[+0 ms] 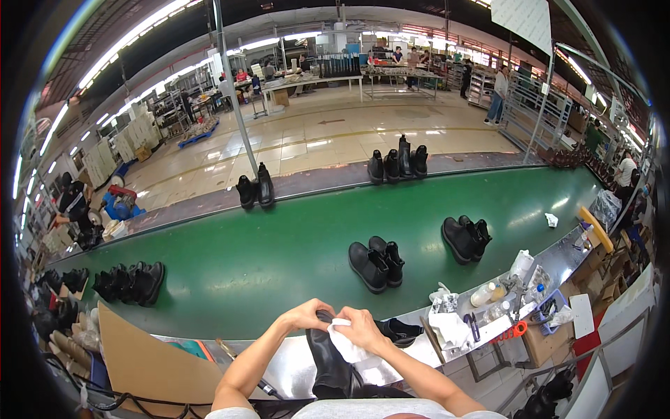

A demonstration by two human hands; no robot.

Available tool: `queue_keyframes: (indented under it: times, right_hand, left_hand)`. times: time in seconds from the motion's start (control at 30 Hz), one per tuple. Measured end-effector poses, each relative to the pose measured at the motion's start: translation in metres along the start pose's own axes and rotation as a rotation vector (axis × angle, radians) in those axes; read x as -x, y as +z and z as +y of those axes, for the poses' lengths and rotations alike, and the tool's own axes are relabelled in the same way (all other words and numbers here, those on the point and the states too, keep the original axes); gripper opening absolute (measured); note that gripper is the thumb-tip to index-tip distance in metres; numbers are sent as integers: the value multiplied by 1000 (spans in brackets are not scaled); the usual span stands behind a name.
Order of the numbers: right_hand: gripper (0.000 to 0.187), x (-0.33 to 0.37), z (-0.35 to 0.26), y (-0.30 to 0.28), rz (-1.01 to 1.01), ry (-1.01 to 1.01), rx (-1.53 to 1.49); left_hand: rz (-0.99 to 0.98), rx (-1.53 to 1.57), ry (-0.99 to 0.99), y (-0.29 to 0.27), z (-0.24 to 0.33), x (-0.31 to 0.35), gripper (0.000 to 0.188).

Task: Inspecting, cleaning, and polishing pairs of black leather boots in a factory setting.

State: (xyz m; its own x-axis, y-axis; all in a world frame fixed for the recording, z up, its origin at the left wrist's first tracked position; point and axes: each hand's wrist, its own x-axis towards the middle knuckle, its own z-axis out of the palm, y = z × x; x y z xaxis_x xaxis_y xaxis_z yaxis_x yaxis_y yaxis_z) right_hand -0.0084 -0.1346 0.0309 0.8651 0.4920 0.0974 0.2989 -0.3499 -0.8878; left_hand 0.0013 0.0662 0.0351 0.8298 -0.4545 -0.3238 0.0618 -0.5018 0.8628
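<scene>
The person's left hand (pixel 311 315) grips the far end of a black boot (pixel 322 349), fingers curled over it, while the right hand (pixel 361 328) pinches a white cloth (pixel 346 345) against the boot's side, close to the left fingertips. The boot lies right in front of the body, over the metal ledge (pixel 296 357) — another black shoe (pixel 400 332) sits just past the right wrist — and beyond runs a green conveyor belt (pixel 279 241), where two pairs of black boots (pixel 368 265) stand nearest.
</scene>
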Motion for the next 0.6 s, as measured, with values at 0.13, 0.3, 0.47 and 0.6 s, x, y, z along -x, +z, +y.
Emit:
queue_keyframes:
  times: [0.13, 0.3, 0.47, 0.6]
  right_hand:
    - [23, 4, 1, -6, -18, -6, 97]
    - [23, 5, 5, -8, 1, 11, 78]
    - [26, 9, 9, -14, 41, 55, 34]
    - [27, 8, 25, 8, 8, 9, 79]
  left_hand:
    - [-22, 25, -13, 3, 11, -3, 38]
    - [-31, 25, 6, 0, 11, -7, 37]
    - [-25, -91, 111, 11, 2, -20, 38]
    - [-29, -23, 73, 5, -10, -5, 34]
